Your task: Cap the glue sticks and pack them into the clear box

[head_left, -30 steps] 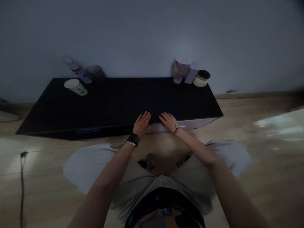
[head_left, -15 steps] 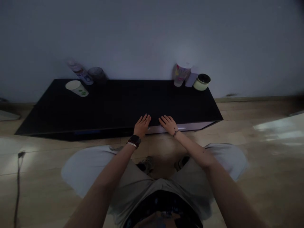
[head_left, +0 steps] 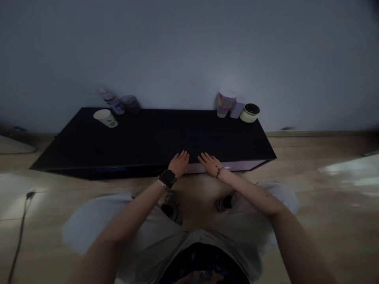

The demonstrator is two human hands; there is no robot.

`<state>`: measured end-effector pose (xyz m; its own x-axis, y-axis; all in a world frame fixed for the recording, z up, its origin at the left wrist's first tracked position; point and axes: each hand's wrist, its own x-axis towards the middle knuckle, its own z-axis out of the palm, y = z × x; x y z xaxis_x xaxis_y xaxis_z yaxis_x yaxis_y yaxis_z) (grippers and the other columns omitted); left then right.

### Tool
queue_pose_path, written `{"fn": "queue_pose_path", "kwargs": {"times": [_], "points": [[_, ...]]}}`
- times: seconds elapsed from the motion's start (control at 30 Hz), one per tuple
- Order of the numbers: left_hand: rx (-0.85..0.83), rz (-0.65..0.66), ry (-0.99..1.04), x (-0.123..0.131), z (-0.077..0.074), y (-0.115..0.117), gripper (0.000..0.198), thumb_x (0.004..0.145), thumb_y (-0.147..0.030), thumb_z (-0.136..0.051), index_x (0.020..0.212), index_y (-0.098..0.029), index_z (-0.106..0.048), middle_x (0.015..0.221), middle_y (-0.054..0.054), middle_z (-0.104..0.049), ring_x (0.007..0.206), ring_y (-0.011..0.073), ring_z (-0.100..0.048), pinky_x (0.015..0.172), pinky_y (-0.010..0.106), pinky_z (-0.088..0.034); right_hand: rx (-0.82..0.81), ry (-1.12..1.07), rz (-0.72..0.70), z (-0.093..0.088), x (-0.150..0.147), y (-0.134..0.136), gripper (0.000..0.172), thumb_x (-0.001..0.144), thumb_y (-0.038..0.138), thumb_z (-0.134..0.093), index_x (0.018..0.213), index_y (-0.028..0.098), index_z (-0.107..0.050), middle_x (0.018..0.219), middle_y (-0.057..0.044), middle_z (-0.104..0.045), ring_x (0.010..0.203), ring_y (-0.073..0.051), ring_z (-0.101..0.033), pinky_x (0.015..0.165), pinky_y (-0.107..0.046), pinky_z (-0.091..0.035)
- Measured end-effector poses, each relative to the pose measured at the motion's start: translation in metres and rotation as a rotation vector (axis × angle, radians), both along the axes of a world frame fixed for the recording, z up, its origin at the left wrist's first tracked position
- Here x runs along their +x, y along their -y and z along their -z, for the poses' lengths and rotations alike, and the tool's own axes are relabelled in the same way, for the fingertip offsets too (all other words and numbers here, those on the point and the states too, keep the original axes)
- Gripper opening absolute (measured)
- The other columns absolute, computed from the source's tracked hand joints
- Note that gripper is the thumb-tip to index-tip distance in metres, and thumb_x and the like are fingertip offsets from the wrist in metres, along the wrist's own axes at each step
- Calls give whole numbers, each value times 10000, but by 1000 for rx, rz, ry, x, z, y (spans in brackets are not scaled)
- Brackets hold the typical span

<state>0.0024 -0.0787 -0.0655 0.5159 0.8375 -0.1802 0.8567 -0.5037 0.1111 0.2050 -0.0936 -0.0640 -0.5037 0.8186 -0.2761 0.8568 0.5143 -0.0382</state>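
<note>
Left grip [head_left: 178, 163] and right grip [head_left: 211, 164] wide open, nothing held
Both are released, fingers spread, palms down at the front edge of the black tabletop [head_left: 154, 138]. Well ahead of the left grip there's a paper cup [head_left: 105, 118] on its side, plus a bottle [head_left: 111, 100] and a dark tin [head_left: 129, 103] by the wall. Ahead of the right grip: plastic cup [head_left: 224, 105], small box [head_left: 237, 109], cream pot [head_left: 249, 113].

This was a room in a home: a low black cabinet [head_left: 154, 138] stood just past the left hand [head_left: 178, 163], against a plain wall [head_left: 189, 47], on a wood-plank floor [head_left: 325, 150].
</note>
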Motion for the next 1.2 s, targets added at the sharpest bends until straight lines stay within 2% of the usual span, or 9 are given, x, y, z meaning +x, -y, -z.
{"fn": "queue_pose_path", "kwargs": {"times": [0.1, 0.2, 0.3, 0.37, 0.43, 0.53, 0.77, 0.97, 1.2], "points": [[-449, 115, 139, -12, -47, -12, 607, 768, -359, -755, 1335, -184, -629, 1364, 187, -636, 1277, 369, -580, 1021, 469, -472, -418, -22, -56, -57, 12, -7, 624, 806, 285, -785, 1376, 113, -596, 1406, -231, -578, 1304, -360, -549, 1047, -441, -453], [-885, 268, 658, -29, -101, -33, 514, 808, -411, -745, 1278, -215, -677, 1098, 118, -754, 988, 274, -703, 840, 352, -533, -874, -532, -354, -121, 32, -22, 533, 883, 397, -704, 1358, 174, -611, 1182, -116, -713, 1069, -221, -673, 914, -321, -508], [-947, 168, 1330, -39, -139, -55, 518, 796, -412, -773, 1264, -209, -683, 726, 32, -685, 662, 167, -646, 655, 281, -509, -858, -1182, -362, -159, 50, -41, 587, 867, 455, -716, 1381, 207, -577, 959, -46, -713, 873, -162, -668, 790, -298, -518], [-848, 16, 1824, -37, -147, -68, 457, 885, -440, -682, 1316, -296, -642, 541, -67, -493, 472, 86, -486, 539, 214, -432, -720, -1628, -248, -162, 53, -55, 600, 877, 464, -695, 1422, 280, -525, 757, 29, -626, 664, -119, -589, 652, -264, -488], [-718, -162, 2189, -29, -141, -79, 406, 970, -444, -564, 1372, -391, -577, 490, -103, -333, 403, 61, -356, 486, 176, -355, -595, -1991, -80, -149, 49, -71, 595, 922, 411, -628, 1482, 380, -428, 631, 81, -489, 510, -95, -441, 539, -229, -410], [-685, -367, 2371, -14, -115, -88, 436, 1008, -379, -507, 1442, -420, -495, 484, -108, -253, 401, 66, -303, 475, 171, -322, -526, -2266, 204, -116, 34, -91, 652, 946, 274, -527, 1532, 459, -306, 553, 107, -307, 435, -103, -260, 478, -216, -318], [-836, -459, 2489, -3, -61, -93, 512, 986, -183, -431, 1473, -335, -474, 487, -106, -283, 422, 72, -320, 490, 177, -328, -587, -2342, 539, -58, 15, -101, 694, 870, 152, -454, 1509, 409, -372, 544, 109, -140, 441, -121, -119, 476, -212, -265], [-843, -476, 2493, -3, -61, -92, 473, 981, -172, -389, 1412, -295, -539, 489, -100, -289, 426, 77, -310, 489, 184, -322, -428, -2163, 616, -47, 13, -96, 596, 883, 210, -421, 1464, 337, -441, 565, 101, -143, 452, -124, -147, 510, -216, -315], [-848, -483, 2481, -6, -66, -90, 389, 1018, -211, -342, 1266, -259, -638, 493, -94, -295, 417, 72, -305, 486, 186, -315, -258, -1937, 667, -58, 16, -97, 576, 941, 308, -367, 1517, 304, -366, 555, 102, -131, 450, -141, -184, 528, -225, -342]]}}
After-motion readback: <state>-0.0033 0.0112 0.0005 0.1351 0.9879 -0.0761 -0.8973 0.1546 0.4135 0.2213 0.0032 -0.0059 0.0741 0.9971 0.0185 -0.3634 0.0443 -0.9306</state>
